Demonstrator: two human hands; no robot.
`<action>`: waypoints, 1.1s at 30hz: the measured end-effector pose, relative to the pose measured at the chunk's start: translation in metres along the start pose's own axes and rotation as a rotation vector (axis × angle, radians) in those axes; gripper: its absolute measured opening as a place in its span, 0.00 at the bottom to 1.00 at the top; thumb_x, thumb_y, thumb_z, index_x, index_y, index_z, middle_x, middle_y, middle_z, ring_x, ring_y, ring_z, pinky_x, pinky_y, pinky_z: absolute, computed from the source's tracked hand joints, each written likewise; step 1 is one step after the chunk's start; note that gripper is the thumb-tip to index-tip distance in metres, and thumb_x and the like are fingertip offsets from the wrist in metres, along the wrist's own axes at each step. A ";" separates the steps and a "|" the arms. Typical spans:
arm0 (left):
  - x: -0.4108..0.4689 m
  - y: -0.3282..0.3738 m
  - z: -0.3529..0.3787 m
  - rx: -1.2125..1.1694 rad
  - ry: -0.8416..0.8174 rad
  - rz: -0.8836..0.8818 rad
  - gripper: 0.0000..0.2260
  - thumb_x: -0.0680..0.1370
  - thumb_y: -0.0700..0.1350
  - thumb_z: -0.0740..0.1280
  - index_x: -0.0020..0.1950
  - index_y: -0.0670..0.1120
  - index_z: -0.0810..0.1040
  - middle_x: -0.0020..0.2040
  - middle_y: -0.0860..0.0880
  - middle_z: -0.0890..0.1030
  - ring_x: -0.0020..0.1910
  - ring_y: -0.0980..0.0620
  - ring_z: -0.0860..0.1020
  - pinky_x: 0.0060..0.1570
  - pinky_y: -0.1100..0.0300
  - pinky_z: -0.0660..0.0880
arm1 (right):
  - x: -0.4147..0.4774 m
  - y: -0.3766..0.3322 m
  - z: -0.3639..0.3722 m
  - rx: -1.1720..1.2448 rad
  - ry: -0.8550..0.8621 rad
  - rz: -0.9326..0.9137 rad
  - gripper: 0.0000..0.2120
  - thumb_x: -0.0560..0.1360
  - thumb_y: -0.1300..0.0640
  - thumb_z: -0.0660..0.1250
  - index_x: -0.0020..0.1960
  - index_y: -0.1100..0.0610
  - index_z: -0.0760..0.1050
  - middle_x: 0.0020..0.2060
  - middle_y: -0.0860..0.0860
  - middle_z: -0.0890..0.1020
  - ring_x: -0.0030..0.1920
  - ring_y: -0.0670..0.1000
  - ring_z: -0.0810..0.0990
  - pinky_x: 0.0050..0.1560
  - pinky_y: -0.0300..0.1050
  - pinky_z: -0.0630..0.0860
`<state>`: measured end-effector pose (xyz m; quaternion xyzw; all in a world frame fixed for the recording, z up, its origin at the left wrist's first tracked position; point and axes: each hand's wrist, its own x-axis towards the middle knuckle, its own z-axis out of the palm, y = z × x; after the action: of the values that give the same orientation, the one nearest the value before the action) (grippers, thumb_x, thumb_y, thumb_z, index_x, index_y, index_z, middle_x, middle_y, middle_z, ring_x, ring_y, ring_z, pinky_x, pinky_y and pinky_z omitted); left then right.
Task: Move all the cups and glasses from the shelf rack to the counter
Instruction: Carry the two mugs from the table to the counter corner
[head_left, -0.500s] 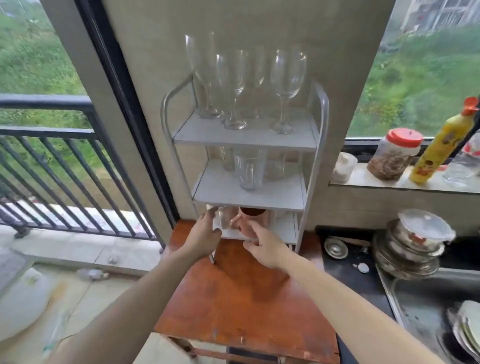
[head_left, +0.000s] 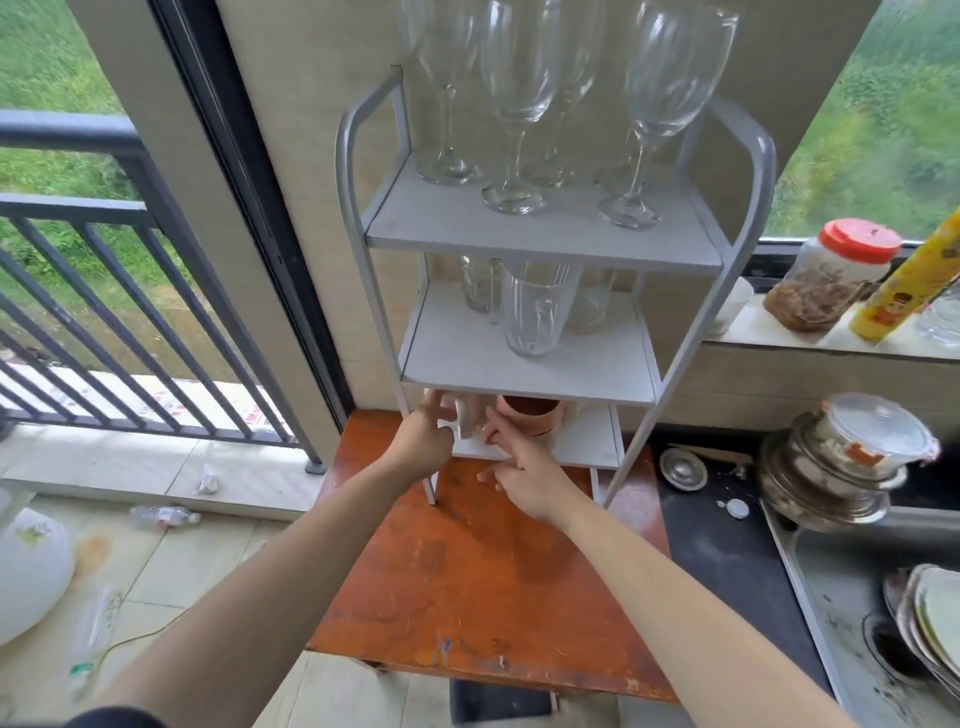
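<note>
The left hand (head_left: 423, 441) has its fingers closed around a pale mug (head_left: 467, 422) at the front left of the bottom shelf, gripping it by the side where a small handle shows; the mug looks tipped, its long axis leaning away from upright, though the shelf above hides its top. The right hand (head_left: 524, 475) holds nothing, fingers loosely spread, with the fingertips just beside the mug and a brown cup (head_left: 530, 415) that stands upright, mouth up. Both sit low in the white shelf rack (head_left: 363, 218), which stands on an orange table (head_left: 493, 582). Upright tumblers (head_left: 535, 317) fill the middle shelf and stemmed wine glasses (head_left: 660, 104) stand on top, bowls up.
</note>
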<state>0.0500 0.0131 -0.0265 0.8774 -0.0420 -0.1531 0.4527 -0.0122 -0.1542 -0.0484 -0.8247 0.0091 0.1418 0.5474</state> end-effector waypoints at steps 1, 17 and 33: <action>0.001 0.000 0.000 -0.082 -0.002 -0.029 0.32 0.75 0.32 0.55 0.76 0.56 0.60 0.61 0.47 0.77 0.53 0.45 0.78 0.44 0.52 0.80 | -0.003 0.001 -0.001 0.038 0.023 -0.001 0.34 0.80 0.68 0.58 0.81 0.43 0.56 0.68 0.47 0.71 0.50 0.48 0.85 0.53 0.39 0.75; -0.018 0.010 0.010 -0.500 -0.078 -0.162 0.24 0.74 0.35 0.58 0.67 0.52 0.61 0.51 0.35 0.78 0.38 0.40 0.81 0.39 0.52 0.81 | -0.031 0.001 0.005 0.476 0.128 0.062 0.12 0.85 0.59 0.60 0.64 0.46 0.71 0.61 0.53 0.77 0.57 0.57 0.84 0.54 0.49 0.83; -0.140 -0.031 0.102 -0.370 0.188 0.134 0.12 0.83 0.49 0.61 0.63 0.64 0.66 0.31 0.50 0.81 0.24 0.49 0.79 0.26 0.58 0.78 | -0.127 0.061 0.029 0.271 0.707 0.051 0.09 0.82 0.57 0.61 0.46 0.49 0.64 0.38 0.50 0.70 0.36 0.44 0.72 0.42 0.43 0.71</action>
<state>-0.1159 -0.0188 -0.0743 0.7849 -0.0290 -0.0450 0.6173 -0.1512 -0.1699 -0.0830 -0.7424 0.2364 -0.1404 0.6109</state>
